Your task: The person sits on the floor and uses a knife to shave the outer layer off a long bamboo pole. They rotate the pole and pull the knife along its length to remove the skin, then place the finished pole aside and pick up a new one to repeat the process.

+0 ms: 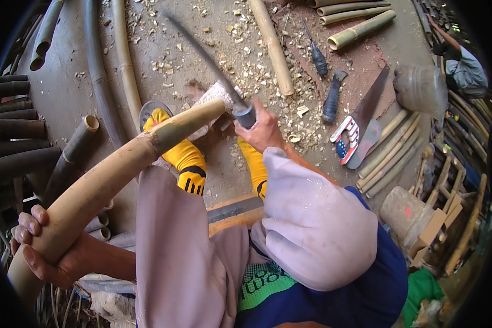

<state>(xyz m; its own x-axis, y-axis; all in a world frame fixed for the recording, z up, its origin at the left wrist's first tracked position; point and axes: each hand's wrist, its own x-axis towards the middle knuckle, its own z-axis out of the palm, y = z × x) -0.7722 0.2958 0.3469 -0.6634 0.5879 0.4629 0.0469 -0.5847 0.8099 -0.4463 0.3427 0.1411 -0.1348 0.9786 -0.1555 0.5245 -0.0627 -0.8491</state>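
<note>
My left hand [52,249] is wrapped round the lower end of a thick tan bamboo pole [120,158]. The pole slants up across my left leg, and its cut far end rests near a pale, worn block [216,94] on the ground between my feet. My right hand [263,128] is closed on the grey cylindrical handle of a machete [205,57]. Its long dark blade points away to the upper left, slightly blurred, just past the pole's far end. Whether the blade touches the bamboo I cannot tell.
Wood chips [235,27] litter the ground. At right lie a handsaw [366,104], a black-handled tool [332,98], a thin spike tool [317,57] and bamboo lengths [391,156]. A clear plastic container [418,87] stands beyond. Long poles [98,71] lie at left; a bucket [404,213] at lower right.
</note>
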